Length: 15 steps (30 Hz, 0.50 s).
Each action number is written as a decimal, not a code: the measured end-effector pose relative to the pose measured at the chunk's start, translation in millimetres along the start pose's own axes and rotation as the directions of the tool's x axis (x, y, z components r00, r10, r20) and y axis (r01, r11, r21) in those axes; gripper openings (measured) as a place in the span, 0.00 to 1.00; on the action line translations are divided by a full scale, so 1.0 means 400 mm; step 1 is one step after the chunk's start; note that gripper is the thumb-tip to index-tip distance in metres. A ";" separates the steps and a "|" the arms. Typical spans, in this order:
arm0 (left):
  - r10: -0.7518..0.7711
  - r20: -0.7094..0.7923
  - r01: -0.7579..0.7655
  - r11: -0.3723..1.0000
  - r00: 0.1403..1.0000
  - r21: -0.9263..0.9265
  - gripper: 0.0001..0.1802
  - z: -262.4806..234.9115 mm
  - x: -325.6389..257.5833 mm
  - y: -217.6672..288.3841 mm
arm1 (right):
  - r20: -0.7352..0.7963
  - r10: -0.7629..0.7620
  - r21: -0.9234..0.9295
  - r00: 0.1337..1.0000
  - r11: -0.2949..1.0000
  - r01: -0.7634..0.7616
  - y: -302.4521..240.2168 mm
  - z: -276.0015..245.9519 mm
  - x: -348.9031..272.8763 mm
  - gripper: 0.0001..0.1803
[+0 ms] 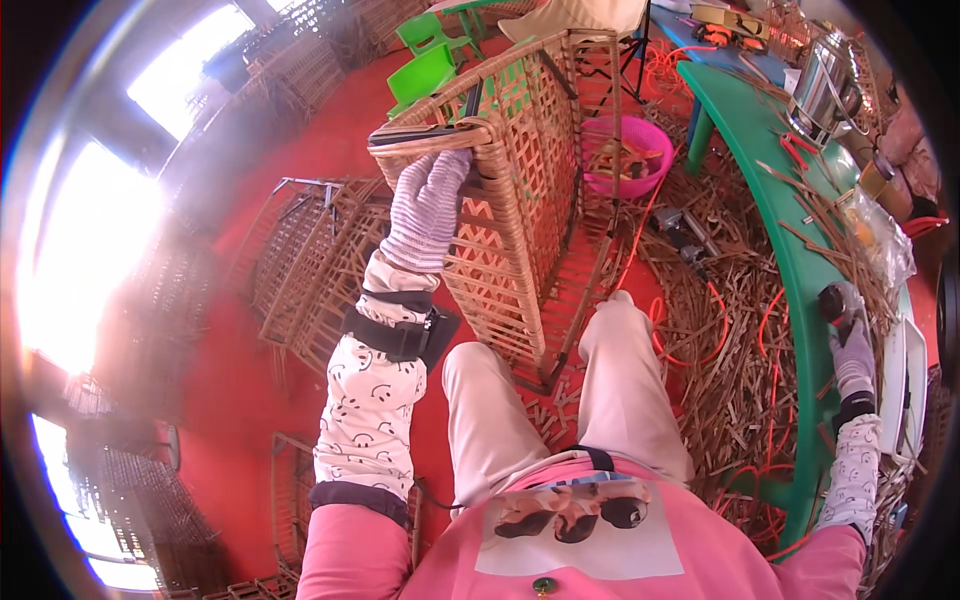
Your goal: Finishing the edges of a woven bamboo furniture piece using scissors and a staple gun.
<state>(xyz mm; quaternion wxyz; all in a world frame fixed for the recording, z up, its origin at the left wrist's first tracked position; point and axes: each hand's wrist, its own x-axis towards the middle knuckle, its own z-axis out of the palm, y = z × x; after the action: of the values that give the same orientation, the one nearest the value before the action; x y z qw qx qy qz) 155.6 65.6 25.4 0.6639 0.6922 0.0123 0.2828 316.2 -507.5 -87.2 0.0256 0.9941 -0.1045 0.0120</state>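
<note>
My left hand (430, 200), in a striped knit glove, grips the top rim of a tall woven rattan frame (520, 190) that stands between my knees. My right hand (850, 350), also gloved, reaches out to the green table (790, 250) on my right and is closed around a small round power tool (838, 300). Both forearms wear patterned white sleeve covers. A black strap wraps my left wrist.
Loose cane strips and orange cable (720, 330) litter the red floor. A pink basket (640, 150) sits behind the frame. Several flat woven panels (310, 260) lie at left. A metal kettle (825, 85) stands on the table; green chairs (425, 60) stand beyond.
</note>
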 end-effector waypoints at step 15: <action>0.109 0.102 -0.126 0.975 0.989 0.182 0.15 0.180 -0.041 0.033 | -0.101 -0.123 0.097 0.987 0.986 0.133 -0.002 -0.077 -0.067 0.33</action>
<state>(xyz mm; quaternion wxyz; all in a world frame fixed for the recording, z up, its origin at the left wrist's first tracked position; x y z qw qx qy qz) 166.4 -7.9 34.6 0.5774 0.7636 -0.0322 0.2871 289.7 -499.6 -57.4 -0.0202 0.9971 -0.0382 0.0630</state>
